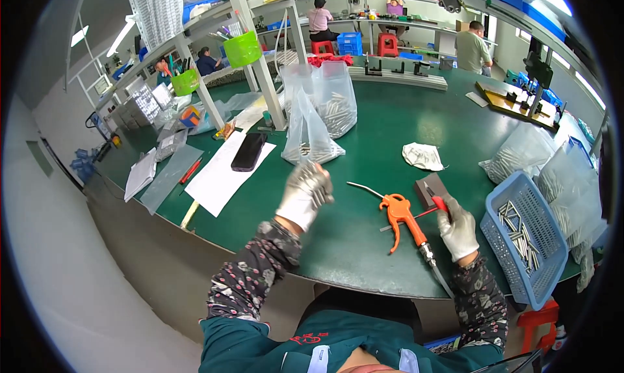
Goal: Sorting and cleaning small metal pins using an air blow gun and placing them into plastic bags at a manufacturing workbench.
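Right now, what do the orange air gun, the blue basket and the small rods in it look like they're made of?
The orange air gun looks like moulded plastic, matt, with a thin metal nozzle. The blue basket seems rigid plastic, judging by its moulded lattice walls. The small rods look like metal: silvery and glinting. The right hand, in a pale glove, rests by the gun.

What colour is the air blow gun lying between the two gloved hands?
The air blow gun is orange with a thin metal nozzle, seen clearly in the head view.
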`<state>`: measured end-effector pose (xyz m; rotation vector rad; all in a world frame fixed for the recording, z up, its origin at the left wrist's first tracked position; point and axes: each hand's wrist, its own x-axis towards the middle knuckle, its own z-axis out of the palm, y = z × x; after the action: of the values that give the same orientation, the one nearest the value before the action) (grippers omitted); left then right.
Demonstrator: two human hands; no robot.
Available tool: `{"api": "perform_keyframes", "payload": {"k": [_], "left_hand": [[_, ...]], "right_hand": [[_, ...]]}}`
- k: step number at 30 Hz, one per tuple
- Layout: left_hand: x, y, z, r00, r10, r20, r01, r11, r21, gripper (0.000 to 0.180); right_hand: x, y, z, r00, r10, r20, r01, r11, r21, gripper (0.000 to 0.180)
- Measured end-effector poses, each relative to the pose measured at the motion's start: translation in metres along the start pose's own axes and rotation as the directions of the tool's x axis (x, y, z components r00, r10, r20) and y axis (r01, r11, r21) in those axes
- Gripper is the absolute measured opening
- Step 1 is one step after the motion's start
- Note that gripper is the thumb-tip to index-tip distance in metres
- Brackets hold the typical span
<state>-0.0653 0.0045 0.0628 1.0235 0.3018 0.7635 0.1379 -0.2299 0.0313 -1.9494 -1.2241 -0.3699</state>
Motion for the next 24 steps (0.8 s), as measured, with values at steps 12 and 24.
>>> {"api": "perform_keyframes", "payload": {"k": [12,24], "left_hand": [[0.075,0.107,0.009,0.961,0.168,0.219,-0.275,0.505,0.818,0.019],[0.072,0.121,-0.018,0.970,0.150,0.189,-0.241,0.587,0.772,0.034]], "right_hand": [[0.003,0.031,0.010,0.932,0.358,0.054,-0.290,0.827,-0.482,0.036],[0.112,-0.120,0.033,0.833,-0.496,0.245,0.530,0.843,-0.094,0.039]]}}
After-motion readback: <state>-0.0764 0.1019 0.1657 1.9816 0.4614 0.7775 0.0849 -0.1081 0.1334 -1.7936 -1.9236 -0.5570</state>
